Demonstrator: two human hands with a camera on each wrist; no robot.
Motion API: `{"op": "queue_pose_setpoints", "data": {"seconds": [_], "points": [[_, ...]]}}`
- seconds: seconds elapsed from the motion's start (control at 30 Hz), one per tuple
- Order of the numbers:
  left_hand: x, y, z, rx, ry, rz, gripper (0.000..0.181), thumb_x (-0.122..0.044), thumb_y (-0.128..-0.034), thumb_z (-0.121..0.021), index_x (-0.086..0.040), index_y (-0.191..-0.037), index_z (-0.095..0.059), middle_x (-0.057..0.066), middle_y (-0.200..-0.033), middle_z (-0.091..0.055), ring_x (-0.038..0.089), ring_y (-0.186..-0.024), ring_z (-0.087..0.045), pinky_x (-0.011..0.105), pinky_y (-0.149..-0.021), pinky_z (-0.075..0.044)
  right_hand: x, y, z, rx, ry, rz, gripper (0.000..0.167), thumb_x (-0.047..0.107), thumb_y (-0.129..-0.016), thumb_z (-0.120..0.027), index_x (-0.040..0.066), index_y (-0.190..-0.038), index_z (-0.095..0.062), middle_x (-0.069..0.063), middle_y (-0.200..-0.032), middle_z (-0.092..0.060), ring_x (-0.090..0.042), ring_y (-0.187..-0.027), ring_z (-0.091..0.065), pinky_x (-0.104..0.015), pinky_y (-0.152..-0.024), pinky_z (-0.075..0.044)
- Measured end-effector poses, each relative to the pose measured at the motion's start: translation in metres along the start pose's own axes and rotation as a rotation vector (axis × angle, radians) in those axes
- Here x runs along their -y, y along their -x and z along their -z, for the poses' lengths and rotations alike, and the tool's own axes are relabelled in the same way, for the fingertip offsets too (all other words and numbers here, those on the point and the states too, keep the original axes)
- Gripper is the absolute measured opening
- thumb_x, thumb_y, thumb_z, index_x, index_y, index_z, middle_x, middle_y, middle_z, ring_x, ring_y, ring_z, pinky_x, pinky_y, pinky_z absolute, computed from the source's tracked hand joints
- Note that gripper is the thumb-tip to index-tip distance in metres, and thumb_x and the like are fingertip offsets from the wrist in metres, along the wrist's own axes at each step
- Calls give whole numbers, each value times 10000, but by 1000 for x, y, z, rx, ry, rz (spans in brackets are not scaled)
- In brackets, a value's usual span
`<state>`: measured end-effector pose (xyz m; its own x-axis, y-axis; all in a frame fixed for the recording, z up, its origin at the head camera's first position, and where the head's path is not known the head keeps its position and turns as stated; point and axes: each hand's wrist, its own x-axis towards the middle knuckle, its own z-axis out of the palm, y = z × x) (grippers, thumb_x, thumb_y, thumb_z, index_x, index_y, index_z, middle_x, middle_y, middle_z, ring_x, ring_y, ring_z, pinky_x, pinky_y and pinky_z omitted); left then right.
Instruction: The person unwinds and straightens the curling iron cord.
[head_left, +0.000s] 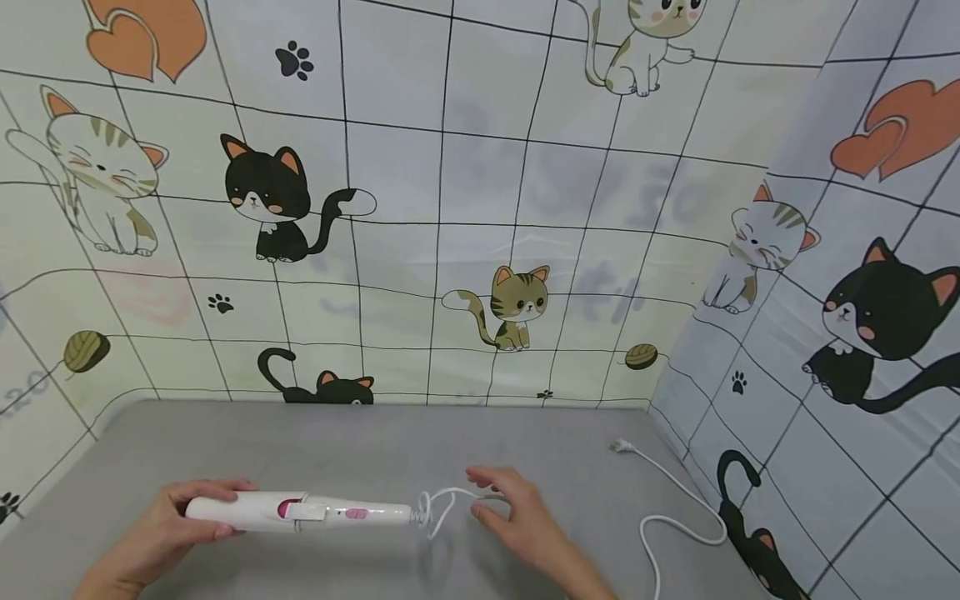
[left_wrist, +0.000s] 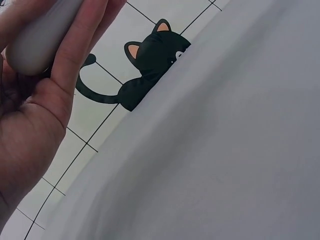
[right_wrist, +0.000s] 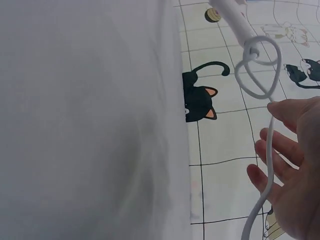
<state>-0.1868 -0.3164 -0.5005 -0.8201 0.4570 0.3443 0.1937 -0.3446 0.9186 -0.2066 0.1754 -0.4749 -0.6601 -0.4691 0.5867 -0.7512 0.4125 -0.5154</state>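
A white wand-shaped appliance with pink parts lies level across the left hand, whose fingers and thumb grip its thick end. In the left wrist view that hand wraps the rounded white end. From the thin end comes a white cord, looped loosely. The right hand is beside the loops, fingers spread and slightly bent, the cord passing by its thumb. In the right wrist view the cord runs down in front of the fingers of the right hand, which do not close round it.
A grey surface lies beneath the hands. On its right side rests more white cord, with a plug at its far end. Behind and to the right stand white sheets with grid lines and printed cats.
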Motion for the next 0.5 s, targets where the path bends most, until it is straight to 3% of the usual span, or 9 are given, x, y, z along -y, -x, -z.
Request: {"op": "queue_pose_setpoints", "data": {"seconds": [0.27, 0.5], "points": [[0, -1, 2, -13, -20, -17, 481, 297, -854, -535, -10, -1155, -752, 65, -1299, -691, 170, -1187, -635, 435, -874, -594, 2, 2, -2, -111, 58, 133, 567, -64, -761, -833, 44, -1286, -649, -74, -1202, -689, -211, -1028, -634, -331, -835, -569], [0, -1, 0, -31, -47, 1, 468, 275, -861, -552, -29, -1151, -759, 44, -1284, -698, 160, -1169, -637, 430, -871, -597, -3, 4, -4, -160, 51, 139, 473, -55, -748, -845, 73, -1178, -695, -33, -1152, -697, -198, -1042, -644, -271, -821, -561]]}}
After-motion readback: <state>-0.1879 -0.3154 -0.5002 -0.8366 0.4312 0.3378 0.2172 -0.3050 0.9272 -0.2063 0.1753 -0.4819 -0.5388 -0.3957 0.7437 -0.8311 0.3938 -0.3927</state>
